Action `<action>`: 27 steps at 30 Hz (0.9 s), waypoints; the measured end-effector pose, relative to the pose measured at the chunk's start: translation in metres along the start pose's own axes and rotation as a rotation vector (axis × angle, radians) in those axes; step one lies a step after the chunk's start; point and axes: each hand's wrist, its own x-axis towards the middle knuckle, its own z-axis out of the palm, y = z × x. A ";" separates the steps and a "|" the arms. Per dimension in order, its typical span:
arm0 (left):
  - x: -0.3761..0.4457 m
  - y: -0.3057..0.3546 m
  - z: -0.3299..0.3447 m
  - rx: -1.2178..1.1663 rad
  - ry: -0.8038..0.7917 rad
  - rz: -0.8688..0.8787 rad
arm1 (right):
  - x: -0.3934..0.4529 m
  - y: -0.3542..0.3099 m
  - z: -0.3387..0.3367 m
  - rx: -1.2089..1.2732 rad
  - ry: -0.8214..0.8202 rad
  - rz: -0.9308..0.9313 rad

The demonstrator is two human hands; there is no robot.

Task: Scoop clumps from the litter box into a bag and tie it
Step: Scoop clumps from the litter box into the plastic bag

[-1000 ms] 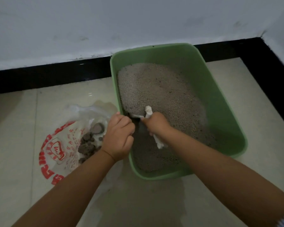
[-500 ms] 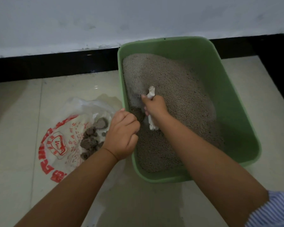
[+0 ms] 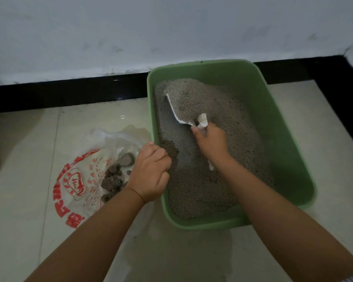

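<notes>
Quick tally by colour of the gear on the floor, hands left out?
Green: 1, the litter box
White: 1, the scoop, in the right hand's grip
White with red print: 1, the plastic bag, holding clumps
Total: 3

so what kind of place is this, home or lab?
Most likely a home, a floor corner of a room. A green litter box sits on pale floor tiles against a white wall with a black skirting, and a printed plastic bag of clumps lies beside it.
</notes>
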 end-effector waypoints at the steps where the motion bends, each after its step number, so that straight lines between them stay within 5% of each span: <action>1: 0.000 0.000 0.000 0.003 0.001 0.000 | -0.001 0.002 -0.006 -0.022 0.012 -0.017; 5: 0.000 0.001 -0.001 0.016 0.003 0.002 | -0.014 0.008 -0.021 0.077 0.022 -0.017; 16: 0.000 0.002 -0.003 0.085 -0.016 0.024 | -0.041 0.029 -0.060 -0.239 -0.049 0.006; 27: 0.000 0.002 -0.004 0.115 -0.041 0.013 | -0.063 0.037 -0.088 -0.201 -0.018 0.031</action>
